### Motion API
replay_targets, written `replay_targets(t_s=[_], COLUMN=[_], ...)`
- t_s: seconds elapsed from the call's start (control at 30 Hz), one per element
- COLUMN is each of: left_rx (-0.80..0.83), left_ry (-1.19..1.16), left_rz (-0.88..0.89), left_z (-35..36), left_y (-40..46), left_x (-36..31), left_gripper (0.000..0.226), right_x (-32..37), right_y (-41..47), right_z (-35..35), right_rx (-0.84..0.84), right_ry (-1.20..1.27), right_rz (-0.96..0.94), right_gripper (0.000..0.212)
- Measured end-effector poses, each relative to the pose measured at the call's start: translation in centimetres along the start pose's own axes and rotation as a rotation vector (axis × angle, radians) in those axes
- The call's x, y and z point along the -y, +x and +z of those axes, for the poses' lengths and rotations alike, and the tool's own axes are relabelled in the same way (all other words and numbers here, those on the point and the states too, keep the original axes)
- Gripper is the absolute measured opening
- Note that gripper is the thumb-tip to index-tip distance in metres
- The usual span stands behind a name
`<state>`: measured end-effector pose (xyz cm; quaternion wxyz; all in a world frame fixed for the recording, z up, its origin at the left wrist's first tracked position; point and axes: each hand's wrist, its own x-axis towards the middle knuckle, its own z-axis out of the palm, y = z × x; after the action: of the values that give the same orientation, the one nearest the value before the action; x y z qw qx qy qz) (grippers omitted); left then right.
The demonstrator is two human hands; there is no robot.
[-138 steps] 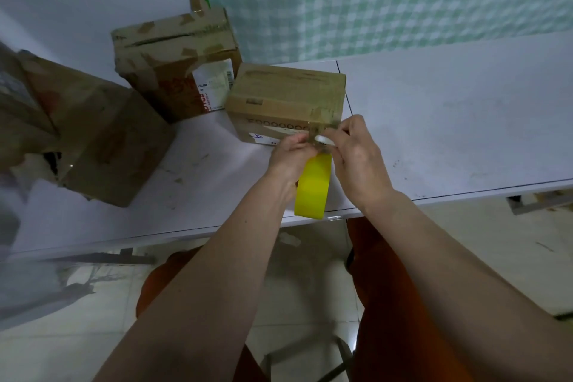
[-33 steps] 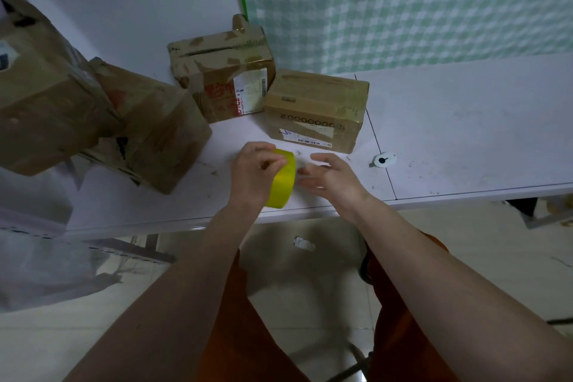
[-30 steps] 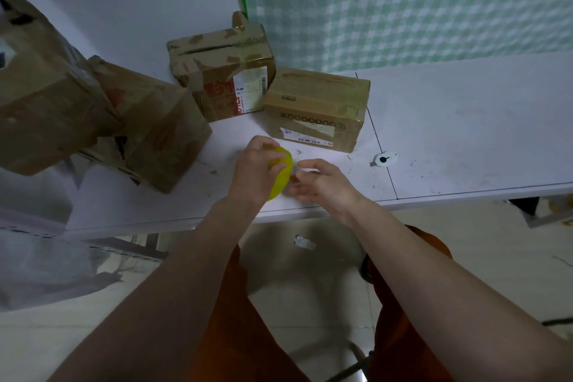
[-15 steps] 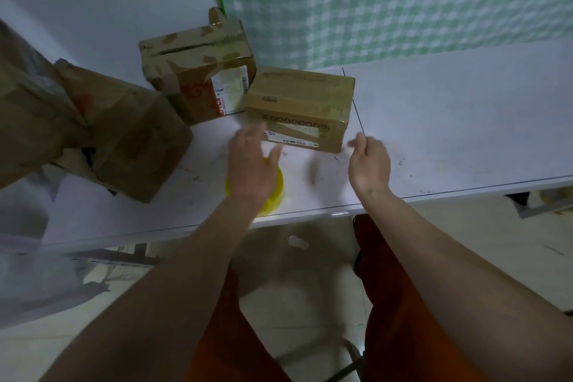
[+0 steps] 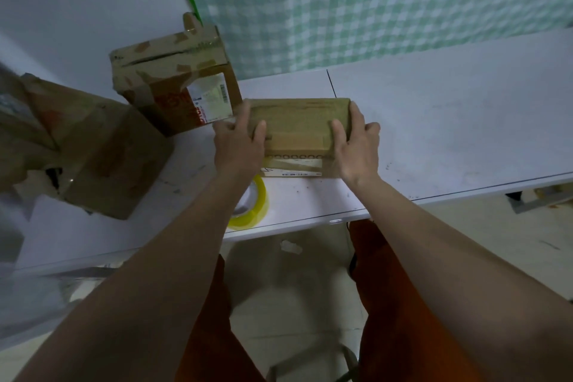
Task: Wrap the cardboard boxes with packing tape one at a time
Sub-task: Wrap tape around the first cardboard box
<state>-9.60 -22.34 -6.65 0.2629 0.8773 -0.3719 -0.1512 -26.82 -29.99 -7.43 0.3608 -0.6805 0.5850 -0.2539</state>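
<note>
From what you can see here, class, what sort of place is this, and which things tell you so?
Probably a makeshift packing spot in a plain room: worn cardboard boxes stacked on a white table, a tape roll near its edge, and two hands gripping a small box.

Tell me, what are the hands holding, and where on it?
Both hands hold the small cardboard box by its ends: left hand on its left end, right hand on its right end, fingers curled over the top.

Labels on the small box (image 5: 297,146) and the taller box (image 5: 173,84) are too blurred to read.
</note>
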Motion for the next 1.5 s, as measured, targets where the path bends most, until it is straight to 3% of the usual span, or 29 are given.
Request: replay_targets(t_s=[0.1, 0.2, 0.4, 0.47, 0.6, 0.73, 0.77, 0.83, 0.9, 1.03, 1.1, 1.2, 1.3, 1.43, 1.5], left_rx=[-0.028, 0.000, 0.277, 0.306, 0.309, 0.264, 0.230, 0.133, 0.059, -0.033, -0.050, -0.018, 0.085, 0.277, 0.436], left_ry=[0.286, 0.372, 0.450, 0.553, 0.582, 0.470, 0.449, 0.380, 0.339, 0.340, 0.311, 0.275, 0.167, -0.099, -0.464], left_rz=[0.273, 0.418, 0.458, 0.545, 0.584, 0.569, 0.574, 0.582, 0.607, 0.747, 0.746, 0.756, 0.659, 0.413, 0.179], left_z=[0.4, 0.3, -1.4, -1.9, -2.2, -2.6, -2.8, -3.6, -4.9, -8.2, -9.4, -10.5, -10.9, -11.1, -11.2], left_y=[0.1, 0.5, 2.1, 2.8, 4.0, 3.3, 2.9, 2.0, 0.7, -3.6, -6.1, -9.4, -11.9, -14.1, -14.7], left_x=[0.1, -0.1, -0.8, -0.7, -0.8, -1.5, -1.8, -3.0, -4.4, -6.1, -6.3, -6.2, -6.2, -6.1, -6.0], left_gripper=[0.052, 0.064, 0.135, 0.146, 0.140, 0.129, 0.127, 0.124, 0.122, 0.119, 0.120, 0.123, 0.126, 0.123, 0.112], right_x=[-0.4, -1.7, -3.4, -3.9, -4.7, -3.7, -3.1, -1.1, 1.3, 4.9, 5.8, 6.5, 7.0, 6.8, 6.3], right_y=[0.5, 1.0, 2.6, 3.4, 4.4, 3.6, 3.2, 2.2, 1.5, 1.3, 0.5, -1.1, -2.5, -4.5, -5.6], right_z=[0.4, -0.1, -1.8, -2.8, -3.8, -4.6, -5.1, -6.2, -7.2, -9.6, -11.1, -12.9, -14.6, -17.1, -17.9], right_rx=[-0.050, 0.034, 0.297, 0.387, 0.437, 0.592, 0.591, 0.427, 0.216, 0.193, 0.158, 0.169, 0.326, 0.516, 0.548], right_ry=[-0.078, 0.004, -0.129, -0.198, -0.336, -0.117, -0.017, 0.098, -0.023, -0.047, 0.046, 0.160, 0.273, 0.587, 0.594], right_rz=[-0.126, -0.299, -0.498, -0.549, -0.622, -0.406, -0.324, -0.329, -0.429, -0.283, -0.316, -0.266, -0.107, 0.016, 0.024], right_gripper=[0.052, 0.057, 0.094, 0.105, 0.112, 0.113, 0.110, 0.092, 0.072, 0.047, 0.031, 0.044, 0.035, 0.027, 0.034])
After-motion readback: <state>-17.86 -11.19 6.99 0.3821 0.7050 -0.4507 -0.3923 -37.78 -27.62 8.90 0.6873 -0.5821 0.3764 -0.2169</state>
